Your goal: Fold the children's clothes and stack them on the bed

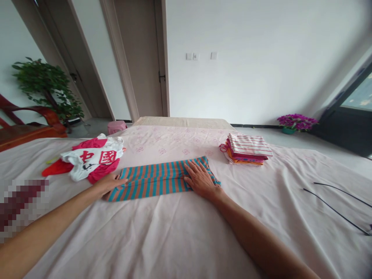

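Observation:
A teal-and-brown striped garment [157,182] lies in a long folded strip across the pale sheet in front of me. At its left end, my left hand [109,184] is closed on the edge, thumb on top and the other fingers mostly hidden. My right hand [199,178] rests flat near the right end, palm down with fingers stretched out. Beyond my left hand is a loose heap of clothes [95,157], white and pink with red printing. To the right of the striped garment sits a stack of folded clothes [247,147], a red-and-white striped piece on top.
The pale pink sheet [174,244] has wrinkles under my arms. Two thin black glasses temples [337,209] lie at the right. Past the bed stand a pink stool [116,127], a wooden chair [43,120], a green plant [49,85] and purple flowers [298,122].

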`<state>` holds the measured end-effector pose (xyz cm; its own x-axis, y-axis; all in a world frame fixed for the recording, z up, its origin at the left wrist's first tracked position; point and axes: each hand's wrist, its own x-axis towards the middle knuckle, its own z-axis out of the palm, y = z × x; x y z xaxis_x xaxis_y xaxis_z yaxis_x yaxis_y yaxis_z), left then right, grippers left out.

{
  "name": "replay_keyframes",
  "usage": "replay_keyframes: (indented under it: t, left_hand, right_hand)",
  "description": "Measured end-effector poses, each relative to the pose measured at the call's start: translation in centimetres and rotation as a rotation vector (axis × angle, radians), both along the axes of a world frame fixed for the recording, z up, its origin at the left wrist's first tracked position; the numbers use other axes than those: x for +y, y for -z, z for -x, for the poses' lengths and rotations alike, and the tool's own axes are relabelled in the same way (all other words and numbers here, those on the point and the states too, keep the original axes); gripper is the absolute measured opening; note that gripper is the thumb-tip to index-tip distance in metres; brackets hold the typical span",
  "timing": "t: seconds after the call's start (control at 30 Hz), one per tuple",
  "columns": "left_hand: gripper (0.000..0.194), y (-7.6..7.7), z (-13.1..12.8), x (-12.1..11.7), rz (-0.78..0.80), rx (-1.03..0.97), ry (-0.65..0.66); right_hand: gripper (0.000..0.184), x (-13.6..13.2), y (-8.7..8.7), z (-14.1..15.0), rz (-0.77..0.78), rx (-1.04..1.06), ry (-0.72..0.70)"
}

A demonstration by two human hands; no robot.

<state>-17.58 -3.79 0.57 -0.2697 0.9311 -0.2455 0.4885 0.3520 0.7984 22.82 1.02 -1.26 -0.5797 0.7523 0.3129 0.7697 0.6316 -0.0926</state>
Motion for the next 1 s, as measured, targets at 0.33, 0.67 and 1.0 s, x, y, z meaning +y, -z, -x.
replay_keyframes:
  t: [0.33, 0.67, 1.0]
  left_hand:
    - [0.050, -4.1, -2.4, -0.1, -0.101, -0.172, -0.042]
    - [0.034, -5.6, -13.9, 3.1, -0.048, -0.298, 0.260]
    - [0.013, -1.3, -19.9, 4.6, -0.127, -0.118, 0.221]
  right_hand:
    - [0.054, -0.1, -0.2, -0.5, 0.132, 0.050, -0.157]
    - [0.044, -0.3, -0.8, -1.0, 0.128, 0.221, -0.111]
    - [0.039, -0.5, -0.9, -0.9, 0.104, 0.242, -0.090]
